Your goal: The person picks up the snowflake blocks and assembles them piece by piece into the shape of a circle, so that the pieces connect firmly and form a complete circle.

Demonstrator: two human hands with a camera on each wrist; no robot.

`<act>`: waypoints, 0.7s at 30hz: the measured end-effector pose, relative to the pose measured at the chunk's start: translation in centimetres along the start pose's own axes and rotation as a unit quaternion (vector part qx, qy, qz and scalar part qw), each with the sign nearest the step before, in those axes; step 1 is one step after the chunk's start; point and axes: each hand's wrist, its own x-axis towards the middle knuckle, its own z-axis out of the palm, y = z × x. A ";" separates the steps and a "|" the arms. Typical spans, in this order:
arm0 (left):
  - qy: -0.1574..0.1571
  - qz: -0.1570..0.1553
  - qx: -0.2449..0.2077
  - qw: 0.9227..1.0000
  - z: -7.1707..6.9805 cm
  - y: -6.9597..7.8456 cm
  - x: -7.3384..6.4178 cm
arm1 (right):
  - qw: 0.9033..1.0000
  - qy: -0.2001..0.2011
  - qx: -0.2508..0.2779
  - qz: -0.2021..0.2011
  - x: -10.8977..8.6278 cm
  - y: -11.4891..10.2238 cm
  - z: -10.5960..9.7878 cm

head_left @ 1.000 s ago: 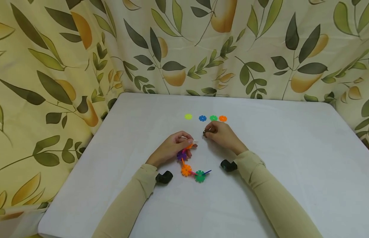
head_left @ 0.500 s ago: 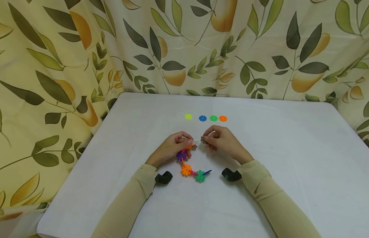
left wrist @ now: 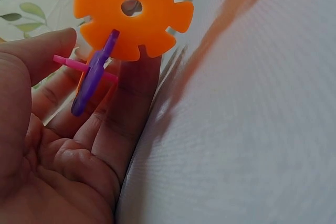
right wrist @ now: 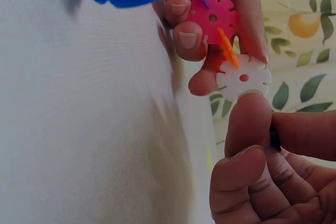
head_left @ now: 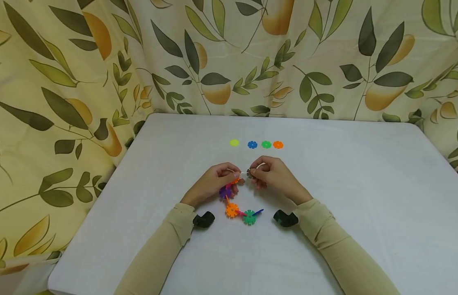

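My left hand point(head_left: 213, 183) pinches the upper end of a chain of notched plastic discs. At that end a white disc point(right wrist: 256, 80) sticks out, joined through an orange one to a pink disc point(right wrist: 228, 17). From there the chain curves down past a purple disc point(head_left: 225, 192), an orange disc point(head_left: 232, 210), a green disc point(head_left: 249, 217) and a blue disc point(head_left: 257, 212). Between thumb and fingertips, my right hand point(head_left: 276, 178) pinches a dark brown notched disc point(head_left: 250, 173), right beside the white one. Fingers mostly hide the dark disc in the right wrist view; whether the two interlock I cannot tell.
Toward the back of the white table point(head_left: 343, 172) lie single discs in a row: yellow point(head_left: 234, 142), blue point(head_left: 252, 144), green point(head_left: 266, 144) and orange point(head_left: 278, 144). Black wrist devices point(head_left: 204, 220) sit under both cuffs. A leaf-patterned curtain point(head_left: 221, 53) hangs behind the table.
My right hand has come toward me and slightly left with the dark brown disc, closing the distance to the white disc. The left hand has stayed nearly still.
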 end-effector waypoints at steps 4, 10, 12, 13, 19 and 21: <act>-0.002 0.005 -0.001 1.000 -0.1 0.1 0.0 | 1.000 -0.003 -0.002 -0.002 0.0 -0.1 -0.1; -0.005 0.006 -0.010 1.000 -0.2 0.2 -0.1 | 1.000 -0.011 -0.003 -0.016 0.2 0.0 0.4; -0.006 0.004 -0.018 1.000 -0.2 0.2 -0.1 | 1.000 -0.010 -0.003 -0.021 0.2 0.0 0.6; -0.004 0.004 -0.022 1.000 -0.2 0.2 -0.1 | 1.000 -0.009 -0.002 -0.023 0.2 0.0 0.7; 0.007 0.021 -0.044 0.999 0.1 0.4 -0.2 | 0.999 0.008 0.001 -0.032 0.1 -0.2 1.5; 0.010 0.022 -0.049 0.998 0.1 0.4 -0.2 | 0.999 0.015 0.000 -0.030 0.0 -0.2 1.7</act>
